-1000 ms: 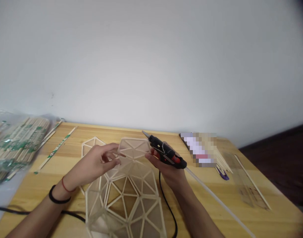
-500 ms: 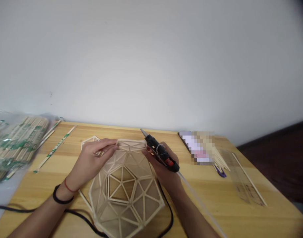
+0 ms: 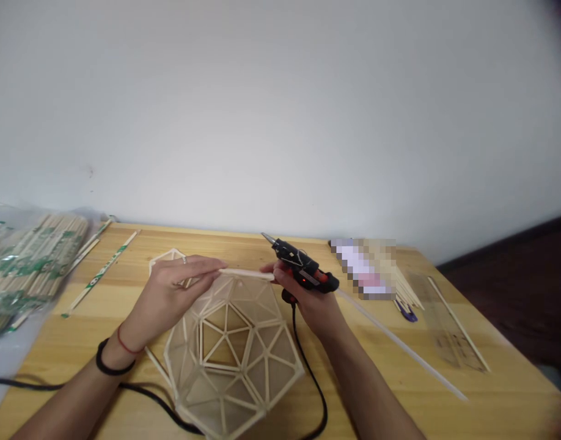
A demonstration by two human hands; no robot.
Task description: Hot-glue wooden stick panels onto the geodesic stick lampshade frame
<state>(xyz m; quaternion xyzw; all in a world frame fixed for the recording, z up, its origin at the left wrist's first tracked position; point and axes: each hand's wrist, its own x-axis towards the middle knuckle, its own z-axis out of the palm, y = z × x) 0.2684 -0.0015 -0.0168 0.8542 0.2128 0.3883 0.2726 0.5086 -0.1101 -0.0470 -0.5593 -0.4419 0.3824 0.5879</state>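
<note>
A domed lattice (image 3: 223, 397) of thin wooden sticks in triangles, with translucent sheet between many of them, sits on the table in front of me. At its far edge, a stick-framed panel (image 3: 246, 274) shows nearly edge-on. My left hand (image 3: 177, 287) pinches the panel's left end between thumb and fingers. In my right hand (image 3: 308, 302) is a black hot glue gun (image 3: 301, 267), its metal nozzle pointing up and left and a small red light lit. The right thumb and fingertips also pinch the panel's right end. Whether the panel touches the dome is hidden.
Bagged chopsticks (image 3: 46, 256) lie at left, beside a single wrapped chopstick (image 3: 101, 275). A clear glue stick (image 3: 413, 354) trails from the gun. A black cord (image 3: 156, 403) crosses the table. On the right are a pixelated item (image 3: 365, 269), loose sticks, and a clear plastic sleeve (image 3: 439, 324).
The panel has tipped from showing its triangles to nearly edge-on. My right hand and the glue gun have shifted slightly right, and the trailing glue stick has swung right.
</note>
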